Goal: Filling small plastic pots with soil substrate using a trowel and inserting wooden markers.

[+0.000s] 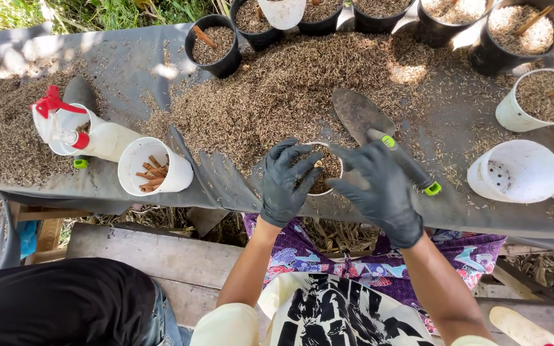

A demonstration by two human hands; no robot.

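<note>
Your cream-sleeved forearms reach out from just below the lens, over a purple patterned cloth at your lap, and end in black rubber gloves at the near edge of the grey plastic sheet (129,64) that covers the bench. Your left hand (285,182) wraps the near-left side of the small white pot filled with brown husk (326,168), fingers curled over its rim, so the pot stays steady. Your right hand (379,186) hovers spread over the pot's right rim, fingers splayed and holding nothing, seemingly pressing or levelling the fill around a short stick poking up in it. Just behind that hand lies the dark metal trowel with green-tipped handle (379,131), laid down within reach beside the big loose heap of husk (283,83). To your left, a tipped white cup of brown stick cuttings (154,166) faces you, beside a white spray bottle with red trigger (78,131). An empty white pot on its side (514,172) waits at right; filled black pots (213,45) line the far edge.
</note>
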